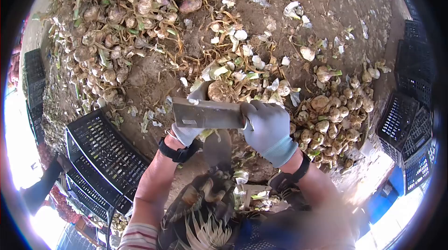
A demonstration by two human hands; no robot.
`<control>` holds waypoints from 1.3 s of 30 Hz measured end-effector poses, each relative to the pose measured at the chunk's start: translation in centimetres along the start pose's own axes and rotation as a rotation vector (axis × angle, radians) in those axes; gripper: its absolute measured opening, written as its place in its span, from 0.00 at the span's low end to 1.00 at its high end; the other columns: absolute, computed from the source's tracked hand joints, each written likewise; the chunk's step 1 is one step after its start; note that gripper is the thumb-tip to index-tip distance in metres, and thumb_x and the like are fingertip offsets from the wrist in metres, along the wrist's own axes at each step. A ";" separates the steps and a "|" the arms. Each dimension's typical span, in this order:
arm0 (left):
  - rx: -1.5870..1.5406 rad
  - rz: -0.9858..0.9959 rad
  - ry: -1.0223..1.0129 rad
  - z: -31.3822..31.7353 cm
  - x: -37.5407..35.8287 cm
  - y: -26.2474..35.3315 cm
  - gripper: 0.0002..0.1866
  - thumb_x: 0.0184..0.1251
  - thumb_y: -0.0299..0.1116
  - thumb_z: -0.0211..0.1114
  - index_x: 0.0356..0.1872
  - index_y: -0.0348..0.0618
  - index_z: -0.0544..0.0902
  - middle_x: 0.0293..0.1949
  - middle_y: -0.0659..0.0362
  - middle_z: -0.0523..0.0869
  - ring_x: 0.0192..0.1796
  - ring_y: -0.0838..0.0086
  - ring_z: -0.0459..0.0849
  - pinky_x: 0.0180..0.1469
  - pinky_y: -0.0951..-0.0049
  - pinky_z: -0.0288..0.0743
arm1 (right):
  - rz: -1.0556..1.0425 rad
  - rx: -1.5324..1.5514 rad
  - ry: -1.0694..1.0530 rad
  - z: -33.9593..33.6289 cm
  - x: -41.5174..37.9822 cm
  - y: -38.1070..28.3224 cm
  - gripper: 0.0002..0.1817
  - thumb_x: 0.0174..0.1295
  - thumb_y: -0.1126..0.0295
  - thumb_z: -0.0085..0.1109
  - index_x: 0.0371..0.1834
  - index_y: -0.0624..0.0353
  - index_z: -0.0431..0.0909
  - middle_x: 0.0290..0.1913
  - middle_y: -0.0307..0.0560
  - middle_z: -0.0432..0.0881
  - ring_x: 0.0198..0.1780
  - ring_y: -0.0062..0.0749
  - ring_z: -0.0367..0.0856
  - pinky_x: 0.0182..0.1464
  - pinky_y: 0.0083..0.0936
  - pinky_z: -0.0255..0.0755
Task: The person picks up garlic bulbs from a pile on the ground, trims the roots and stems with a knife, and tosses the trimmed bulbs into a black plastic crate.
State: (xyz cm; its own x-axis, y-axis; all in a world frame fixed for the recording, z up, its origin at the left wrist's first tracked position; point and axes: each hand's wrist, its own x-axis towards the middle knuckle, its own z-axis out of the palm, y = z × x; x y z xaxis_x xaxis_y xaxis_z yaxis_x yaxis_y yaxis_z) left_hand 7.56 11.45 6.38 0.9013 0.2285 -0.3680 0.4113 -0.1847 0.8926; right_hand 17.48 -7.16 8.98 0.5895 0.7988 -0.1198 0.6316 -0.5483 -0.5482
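My right hand (268, 126), in a white and grey work glove, is wrapped around the handle of a cleaver (207, 114). The broad blade lies level, pointing left across my left hand (188, 134). That hand is gloved too, and the blade hides most of its fingers. Grey fingertips show above the blade's top edge, against a garlic bulb (220, 91) that appears held there. Peeled skins and cut stem bits are scattered just beyond the bulb. To the right of my right hand lies a pile of trimmed garlic bulbs (333, 119).
A large heap of garlic with stalks (116, 21) covers the upper left. Black plastic crates (109, 152) stand at the lower left, with more stacked crates (406, 119) along the right. A person's dark sleeve (44, 182) shows at the left edge. Trimmings litter the dirt floor (336, 21).
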 end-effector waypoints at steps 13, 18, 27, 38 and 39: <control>-0.285 -0.073 -0.120 0.2 -1.6 1.9 0.37 0.50 0.33 0.80 0.63 0.36 0.75 0.51 0.54 0.87 0.52 0.73 0.85 0.58 0.71 0.79 | 0.529 -0.115 -0.342 3.7 1.3 6.0 0.08 0.65 0.66 0.56 0.40 0.52 0.83 0.30 0.50 0.86 0.33 0.47 0.87 0.38 0.42 0.79; -0.040 0.015 -0.077 1.7 -1.1 2.4 0.31 0.50 0.28 0.77 0.59 0.39 0.78 0.48 0.54 0.84 0.49 0.69 0.85 0.54 0.70 0.78 | 0.446 0.265 -0.113 3.3 -0.9 5.8 0.15 0.61 0.57 0.65 0.46 0.50 0.85 0.34 0.52 0.88 0.36 0.53 0.87 0.42 0.43 0.81; 0.835 0.439 -0.125 0.6 -1.7 0.3 0.16 0.42 0.24 0.66 0.37 0.51 0.87 0.47 0.61 0.84 0.47 0.63 0.84 0.45 0.59 0.76 | 0.565 0.057 -0.382 6.2 -3.2 7.1 0.16 0.70 0.59 0.50 0.45 0.54 0.85 0.30 0.54 0.86 0.33 0.53 0.86 0.40 0.45 0.81; 0.867 0.402 0.639 -5.2 13.3 0.8 0.27 0.62 0.45 0.72 0.59 0.44 0.77 0.56 0.49 0.81 0.57 0.64 0.80 0.54 0.62 0.82 | 0.753 0.947 -0.081 8.1 -5.5 5.1 0.06 0.60 0.70 0.69 0.38 0.58 0.87 0.26 0.37 0.86 0.24 0.16 0.79 0.28 0.20 0.72; 0.959 0.163 0.678 -7.8 14.7 1.2 0.28 0.63 0.44 0.71 0.63 0.44 0.78 0.63 0.48 0.79 0.63 0.62 0.80 0.63 0.61 0.78 | 0.716 1.067 0.001 8.6 -5.6 5.8 0.06 0.61 0.71 0.69 0.38 0.60 0.86 0.26 0.36 0.85 0.24 0.15 0.78 0.27 0.17 0.71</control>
State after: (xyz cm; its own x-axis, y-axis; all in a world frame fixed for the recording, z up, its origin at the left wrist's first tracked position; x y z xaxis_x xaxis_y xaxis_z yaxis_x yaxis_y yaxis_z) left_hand 20.24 22.07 4.09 0.8151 0.5427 0.2028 0.4925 -0.8335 0.2505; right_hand 13.49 -12.72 -0.69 0.6294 0.4090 -0.6607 -0.5382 -0.3839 -0.7503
